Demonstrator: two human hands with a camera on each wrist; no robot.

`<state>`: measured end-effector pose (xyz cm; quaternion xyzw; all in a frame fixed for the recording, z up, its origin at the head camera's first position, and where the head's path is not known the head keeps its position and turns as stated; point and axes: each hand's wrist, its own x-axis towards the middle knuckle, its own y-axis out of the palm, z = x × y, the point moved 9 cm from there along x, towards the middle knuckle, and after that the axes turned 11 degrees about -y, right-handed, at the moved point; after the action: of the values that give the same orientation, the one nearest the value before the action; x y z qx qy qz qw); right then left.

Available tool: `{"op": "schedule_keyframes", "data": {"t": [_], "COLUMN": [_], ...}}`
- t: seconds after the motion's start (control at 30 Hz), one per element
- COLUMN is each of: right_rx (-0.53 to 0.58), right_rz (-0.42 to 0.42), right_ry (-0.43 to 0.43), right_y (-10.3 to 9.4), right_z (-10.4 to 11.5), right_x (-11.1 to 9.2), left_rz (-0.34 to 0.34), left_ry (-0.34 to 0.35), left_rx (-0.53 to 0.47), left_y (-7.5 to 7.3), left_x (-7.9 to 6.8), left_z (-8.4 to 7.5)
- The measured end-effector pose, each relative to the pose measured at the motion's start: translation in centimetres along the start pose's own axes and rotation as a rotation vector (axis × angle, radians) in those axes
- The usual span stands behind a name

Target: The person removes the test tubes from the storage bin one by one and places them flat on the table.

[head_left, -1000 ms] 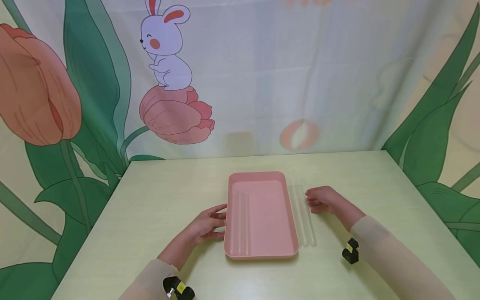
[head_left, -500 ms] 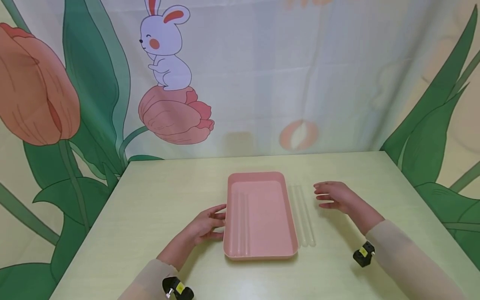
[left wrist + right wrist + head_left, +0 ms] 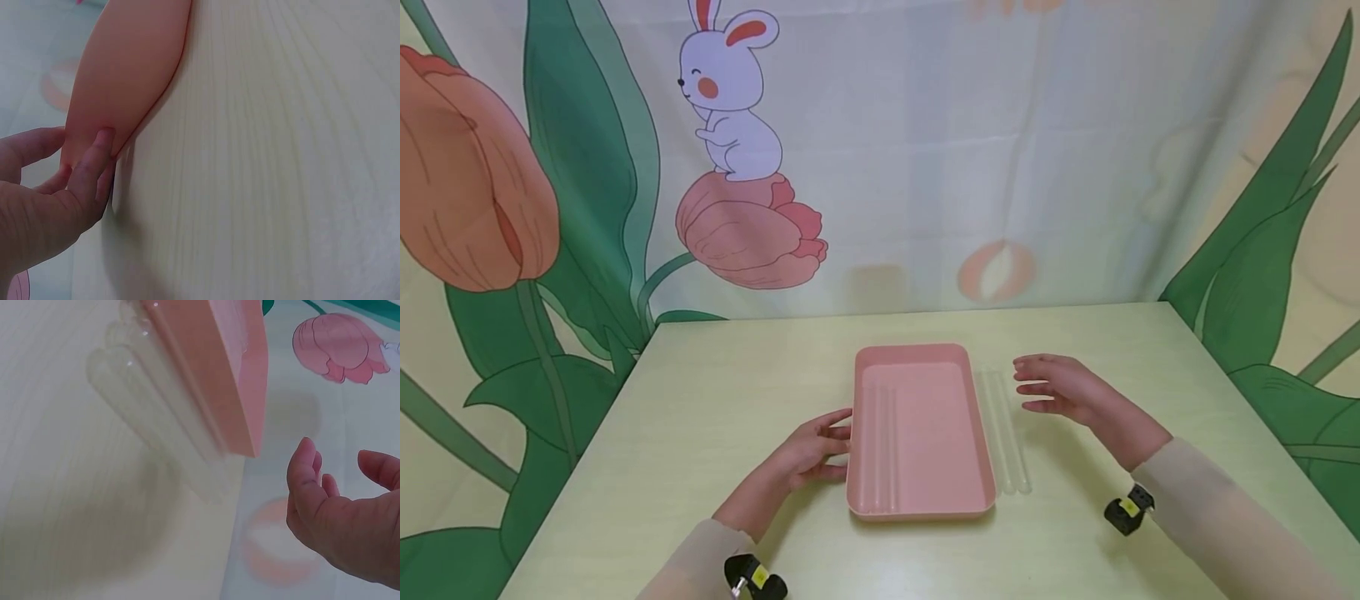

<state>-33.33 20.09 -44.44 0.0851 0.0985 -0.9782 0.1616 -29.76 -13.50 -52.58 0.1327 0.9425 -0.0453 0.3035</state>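
Note:
A pink tray (image 3: 936, 442) lies on the table with clear test tubes (image 3: 880, 450) side by side along its left part. To the right of the tray, more clear test tubes (image 3: 1006, 433) lie on the tabletop; their rounded ends show in the right wrist view, where three tubes (image 3: 144, 394) can be made out. My left hand (image 3: 812, 450) touches the tray's left side with its fingertips, as the left wrist view also shows on the tray wall (image 3: 131, 62). Above and right of the loose tubes, my right hand (image 3: 1060, 387) hovers with spread fingers, holding nothing.
The pale wood-grain table (image 3: 730, 383) extends around the tray on all sides. Behind it hangs a printed curtain (image 3: 887, 150) with a rabbit and tulips. A small black camera (image 3: 1129, 510) sits at the right wrist, another camera (image 3: 756, 577) at the left.
My right hand has let go of the rightmost loose tube, moved up and away to the right, then come slightly back left. My left hand and the tray have stayed in place.

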Motion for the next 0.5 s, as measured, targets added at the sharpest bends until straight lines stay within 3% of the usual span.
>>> {"op": "schedule_keyframes", "data": {"t": [0.27, 0.5], "right_rx": [0.034, 0.008], "right_rz": [0.068, 0.080], "right_ry": [-0.038, -0.037], "right_y": [2.5, 4.4], "right_z": [2.3, 3.4], "right_x": [0.4, 1.3], "left_rz": [0.012, 0.022], "left_ry": [0.004, 0.014], "left_rx": [0.000, 0.000], "left_y": [0.0, 0.2], "left_x": [0.0, -0.1], "left_z": [-0.1, 0.0]}}
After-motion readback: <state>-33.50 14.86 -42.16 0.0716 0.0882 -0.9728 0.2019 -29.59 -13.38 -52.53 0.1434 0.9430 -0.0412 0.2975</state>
